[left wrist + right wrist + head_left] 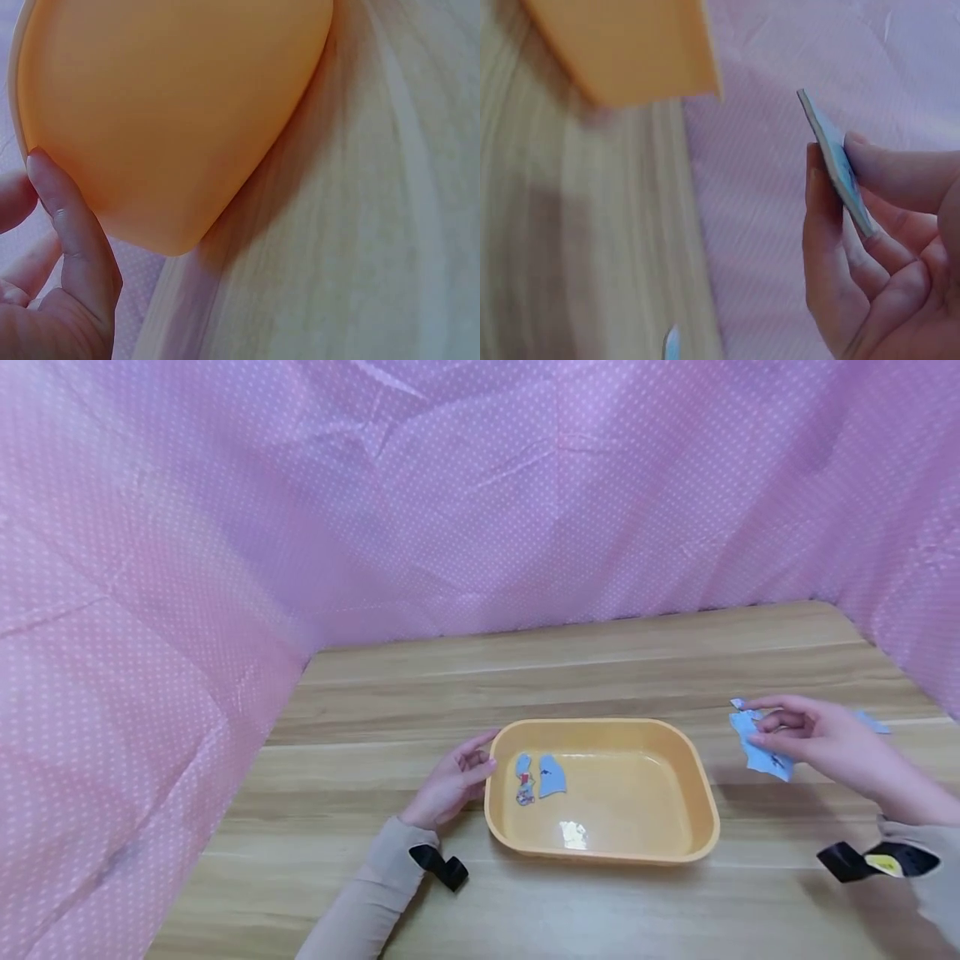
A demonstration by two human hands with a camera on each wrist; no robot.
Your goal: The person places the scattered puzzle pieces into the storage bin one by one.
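Observation:
My left hand (453,783) holds the left end of a yellow-orange tray (600,850), with thumb and index finger at its rim. The left wrist view shows the thumb against the tray's outer wall (172,135). To the right of the tray, my right hand (825,739) pinches a light blue puzzle piece (761,758) between thumb and fingers. The right wrist view catches this thin flat piece nearly edge-on, raised above the table. Inside the tray, at its left, lie a narrow piece with a coloured figure (525,781) and a plain blue piece (552,777).
Another blue piece (873,721) lies on the wooden table (390,693) behind my right hand, partly hidden by it. Pink dotted cloth (480,510) hangs round the back and sides. Black straps (438,866) are on both wrists.

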